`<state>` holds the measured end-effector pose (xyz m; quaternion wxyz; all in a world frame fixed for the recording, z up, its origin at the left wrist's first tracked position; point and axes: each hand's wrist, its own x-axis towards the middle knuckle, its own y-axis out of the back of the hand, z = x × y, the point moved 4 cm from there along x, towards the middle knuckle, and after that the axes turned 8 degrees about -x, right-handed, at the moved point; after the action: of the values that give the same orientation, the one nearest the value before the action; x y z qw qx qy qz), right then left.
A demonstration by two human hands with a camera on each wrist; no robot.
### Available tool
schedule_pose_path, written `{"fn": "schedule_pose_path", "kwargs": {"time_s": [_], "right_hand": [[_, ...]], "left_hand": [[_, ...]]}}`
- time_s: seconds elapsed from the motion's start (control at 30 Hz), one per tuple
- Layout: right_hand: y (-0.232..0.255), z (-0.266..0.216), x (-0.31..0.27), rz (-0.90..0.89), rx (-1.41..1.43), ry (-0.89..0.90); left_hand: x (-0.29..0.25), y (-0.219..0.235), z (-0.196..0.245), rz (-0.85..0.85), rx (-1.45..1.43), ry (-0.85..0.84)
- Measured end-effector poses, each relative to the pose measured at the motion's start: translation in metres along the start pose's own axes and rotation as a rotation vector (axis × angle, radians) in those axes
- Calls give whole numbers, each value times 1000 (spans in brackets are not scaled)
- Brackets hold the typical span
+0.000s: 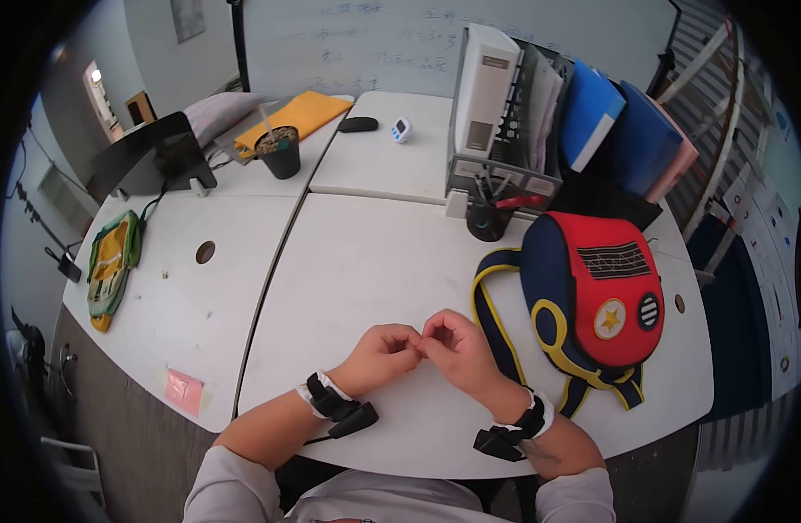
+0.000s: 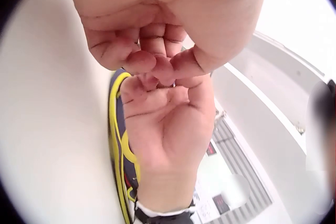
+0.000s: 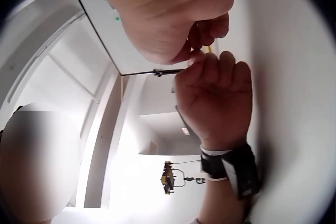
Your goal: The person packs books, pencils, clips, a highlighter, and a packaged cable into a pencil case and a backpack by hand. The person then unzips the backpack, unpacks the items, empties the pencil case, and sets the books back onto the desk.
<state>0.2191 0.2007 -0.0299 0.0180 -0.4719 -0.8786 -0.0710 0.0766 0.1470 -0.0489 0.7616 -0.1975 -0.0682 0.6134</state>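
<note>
Over the front middle of the white table (image 1: 348,261), my two hands meet at the fingertips. My left hand (image 1: 378,357) has its fingers curled and its thumb against them. The right hand (image 1: 464,353) is curled in the same way, with thumb and index finger coming together beside the left fingertips. No object shows between them in the head view or either wrist view. Nearest to the right hand is a red and navy backpack (image 1: 605,288) with yellow trim, whose strap (image 1: 492,296) lies just right of the hand.
Behind the backpack stand a pen holder (image 1: 487,220) and a file rack (image 1: 505,174) with binders. A potted plant (image 1: 279,155), a black mouse-like object (image 1: 358,125) and a small white timer (image 1: 401,130) are at the back. On the left lie a green and yellow bag (image 1: 112,266) and a pink packet (image 1: 184,391).
</note>
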Motion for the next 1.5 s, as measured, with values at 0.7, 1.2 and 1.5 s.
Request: {"fn": "schedule_pose_path", "kwargs": {"time_s": [0.7, 1.2, 1.5], "right_hand": [[255, -121, -30, 754, -887, 183], [373, -56, -136, 551, -1282, -126], [172, -78, -159, 169, -1666, -175]], "left_hand": [[3, 11, -7, 102, -333, 68], [3, 8, -4, 154, -331, 79], [20, -20, 16, 85, -80, 165]]}}
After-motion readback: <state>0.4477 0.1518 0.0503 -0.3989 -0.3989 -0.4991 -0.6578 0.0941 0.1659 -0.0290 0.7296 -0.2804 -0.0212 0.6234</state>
